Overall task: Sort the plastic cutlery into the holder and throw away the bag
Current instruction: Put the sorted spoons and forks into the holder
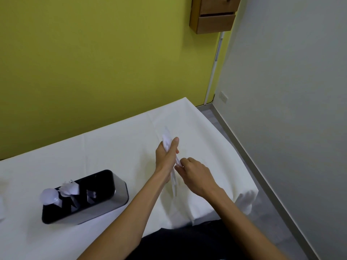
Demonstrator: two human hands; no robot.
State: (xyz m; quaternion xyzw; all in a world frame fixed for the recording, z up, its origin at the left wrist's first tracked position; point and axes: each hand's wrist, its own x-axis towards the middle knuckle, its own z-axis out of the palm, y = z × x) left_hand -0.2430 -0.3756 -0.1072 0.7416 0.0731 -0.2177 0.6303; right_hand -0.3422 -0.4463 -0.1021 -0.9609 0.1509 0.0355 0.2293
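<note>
Left hand [166, 156]: frame centre, grip curled round white cutlery bundle [167, 140].
Right hand [195, 175]: pinches the bundle's middle.
Holder [101, 210]: lower left; spoons [49, 196], forks [70, 187] inside.

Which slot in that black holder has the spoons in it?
The end slot on the far left of the holder: round spoon bowls stick up there, while spiky forks fill the next one.
</note>
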